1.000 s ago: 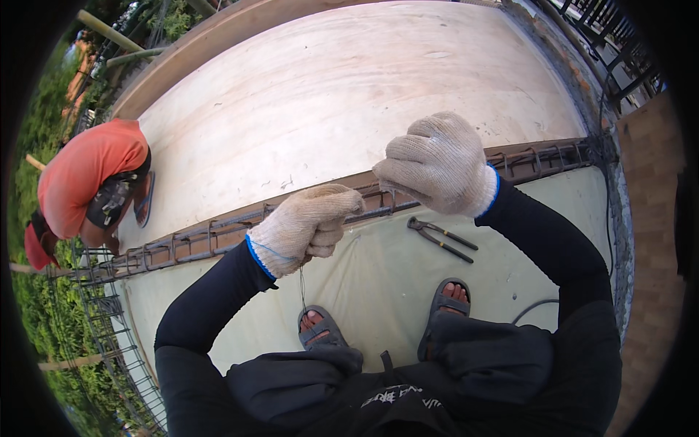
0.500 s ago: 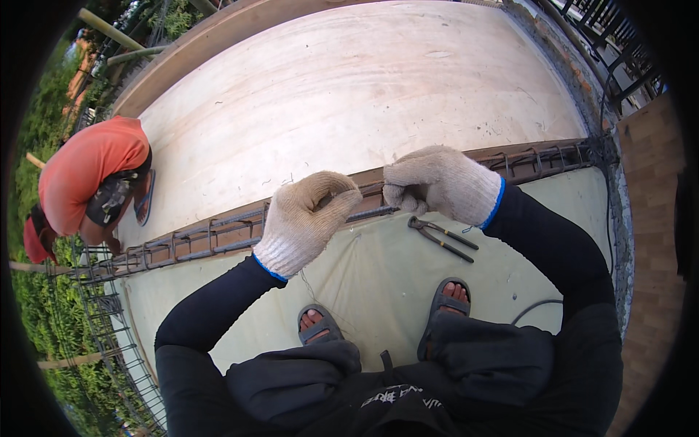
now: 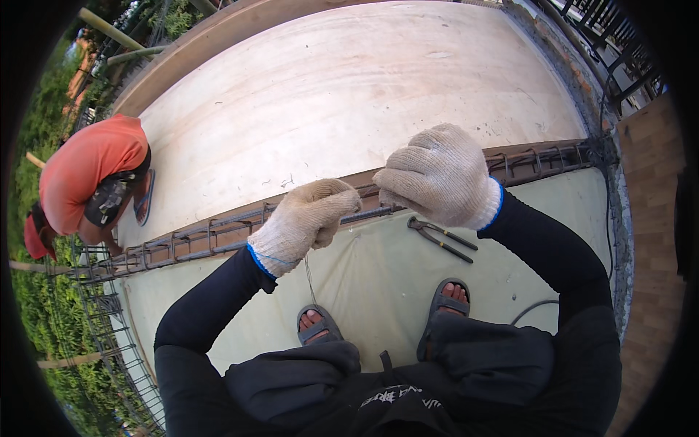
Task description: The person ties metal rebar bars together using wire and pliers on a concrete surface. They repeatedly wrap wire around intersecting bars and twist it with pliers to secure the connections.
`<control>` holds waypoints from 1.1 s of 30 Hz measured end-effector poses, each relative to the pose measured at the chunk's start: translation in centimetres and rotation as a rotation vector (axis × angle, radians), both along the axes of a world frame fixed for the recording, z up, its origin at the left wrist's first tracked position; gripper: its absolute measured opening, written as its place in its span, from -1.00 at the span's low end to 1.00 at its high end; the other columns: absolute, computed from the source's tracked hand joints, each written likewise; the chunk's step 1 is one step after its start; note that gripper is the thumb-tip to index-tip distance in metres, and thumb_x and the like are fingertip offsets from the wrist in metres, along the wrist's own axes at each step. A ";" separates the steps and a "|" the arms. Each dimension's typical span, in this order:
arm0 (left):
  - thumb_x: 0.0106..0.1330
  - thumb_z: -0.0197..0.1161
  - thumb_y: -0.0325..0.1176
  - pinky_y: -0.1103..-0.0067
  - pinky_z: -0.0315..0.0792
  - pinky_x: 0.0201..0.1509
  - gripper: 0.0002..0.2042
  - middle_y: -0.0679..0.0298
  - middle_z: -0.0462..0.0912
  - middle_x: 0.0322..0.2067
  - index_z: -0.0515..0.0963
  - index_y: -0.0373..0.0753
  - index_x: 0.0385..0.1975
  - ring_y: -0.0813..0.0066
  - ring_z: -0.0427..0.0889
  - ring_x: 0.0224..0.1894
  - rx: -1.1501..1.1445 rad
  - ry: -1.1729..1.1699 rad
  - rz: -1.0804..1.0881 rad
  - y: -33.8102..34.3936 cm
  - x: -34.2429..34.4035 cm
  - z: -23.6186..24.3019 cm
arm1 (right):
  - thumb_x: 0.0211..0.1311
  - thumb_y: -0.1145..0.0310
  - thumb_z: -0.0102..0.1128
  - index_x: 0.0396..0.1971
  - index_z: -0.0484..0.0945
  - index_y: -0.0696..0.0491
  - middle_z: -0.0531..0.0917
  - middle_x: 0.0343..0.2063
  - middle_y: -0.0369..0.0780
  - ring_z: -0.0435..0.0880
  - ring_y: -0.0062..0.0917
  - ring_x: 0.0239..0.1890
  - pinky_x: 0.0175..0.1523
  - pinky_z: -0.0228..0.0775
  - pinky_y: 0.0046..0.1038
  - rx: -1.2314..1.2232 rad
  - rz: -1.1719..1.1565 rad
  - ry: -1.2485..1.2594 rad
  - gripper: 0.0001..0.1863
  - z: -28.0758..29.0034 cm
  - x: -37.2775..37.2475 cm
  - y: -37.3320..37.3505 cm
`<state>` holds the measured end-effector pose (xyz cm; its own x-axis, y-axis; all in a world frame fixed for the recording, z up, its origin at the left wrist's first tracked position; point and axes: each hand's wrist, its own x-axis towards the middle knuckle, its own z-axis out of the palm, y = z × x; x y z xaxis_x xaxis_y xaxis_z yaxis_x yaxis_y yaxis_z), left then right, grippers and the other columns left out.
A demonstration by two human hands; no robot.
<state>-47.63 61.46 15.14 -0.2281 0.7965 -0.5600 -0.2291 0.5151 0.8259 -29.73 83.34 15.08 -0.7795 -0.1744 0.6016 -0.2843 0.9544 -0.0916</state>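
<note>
My left hand [image 3: 306, 218], in a cream knit glove with a blue cuff edge, is closed in a pinch. Thin lengths of tie wire [image 3: 309, 277] hang below it toward my foot. Level with it, my right hand [image 3: 440, 178] wears a matching glove, fingers curled in, its back turned up; whatever those fingers hold is hidden. A small gap separates the two hands. Both are above a long rebar cage [image 3: 193, 253] with stirrups that crosses the view. Pincers [image 3: 442, 239] with dark jaws and yellow-marked handles lie below my right hand on a pale sheet [image 3: 378, 269].
A person in an orange shirt [image 3: 95, 171] bends down at the left end of the cage. Beyond it spreads a broad plywood panel [image 3: 349, 95]. Another rebar cage [image 3: 109, 328] runs down the left edge by greenery. A brown wood-patterned surface [image 3: 652, 240] borders the right side.
My right hand has risen slightly and rolled so its back shows more. The left hand has turned and dropped a little, and the hanging wires show more clearly.
</note>
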 end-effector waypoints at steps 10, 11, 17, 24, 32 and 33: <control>0.53 0.46 -0.30 0.61 0.58 -0.33 -0.81 0.26 0.81 -0.45 0.78 -0.33 -0.12 0.65 0.69 -0.44 0.570 0.927 0.105 -0.9 2.3 -2.5 | 0.67 0.29 0.15 -0.19 0.69 0.18 0.61 -0.47 -0.31 0.57 -0.61 -0.43 -0.28 0.50 -0.44 -1.102 -0.156 -0.665 -0.72 2.2 0.0 -2.8; 0.53 0.46 -0.31 0.61 0.57 -0.33 -0.81 0.26 0.80 -0.45 0.78 -0.33 -0.12 0.66 0.68 -0.45 0.621 0.933 0.136 -0.7 2.1 -2.9 | 0.71 0.22 0.13 -0.25 0.66 0.13 0.52 -0.49 -0.39 0.46 -0.69 -0.45 -0.32 0.43 -0.52 -1.331 -0.142 -0.820 -0.68 2.0 -0.5 -1.7; 0.56 0.42 -0.25 0.59 0.58 -0.26 -0.77 0.23 0.81 -0.39 0.78 -0.32 -0.10 0.65 0.65 -0.41 0.345 0.759 0.073 -0.6 1.6 -1.5 | 0.73 0.15 0.06 -0.39 0.55 0.08 0.50 -0.51 -0.37 0.49 -0.67 -0.47 -0.33 0.44 -0.51 -1.444 0.035 -0.965 -0.58 0.8 0.0 -2.2; 0.59 0.36 -0.14 0.56 0.60 -0.15 -0.66 0.22 0.82 -0.29 0.76 -0.32 0.04 0.61 0.67 -0.34 0.302 0.760 -0.203 0.3 0.7 -0.1 | 0.67 0.23 0.11 -0.34 0.64 0.10 0.66 -0.42 -0.27 0.67 -0.52 -0.40 -0.26 0.55 -0.45 -1.482 0.005 -1.136 -0.66 0.3 -1.0 -1.5; 0.63 0.30 -0.16 0.57 0.50 -0.26 -0.65 0.33 0.68 -0.36 0.73 -0.38 0.08 0.60 0.58 -0.37 0.131 0.236 -0.034 0.7 -1.2 -0.9 | 0.07 0.22 0.51 -0.13 0.78 -0.15 0.74 -0.20 -0.38 0.74 -0.49 -0.26 -0.17 0.60 -0.30 -0.003 0.024 0.154 -0.69 -0.5 -0.5 -1.8; 0.63 0.32 -0.12 0.61 0.38 -0.38 -0.65 0.39 0.58 -0.45 0.75 -0.34 0.04 0.65 0.46 -0.46 0.068 0.115 -0.021 0.8 -1.6 -0.4 | 0.04 0.23 0.51 -0.13 0.78 -0.16 0.73 -0.22 -0.39 0.72 -0.50 -0.27 -0.19 0.58 -0.30 0.052 0.023 0.145 -0.67 -0.5 -0.4 -1.7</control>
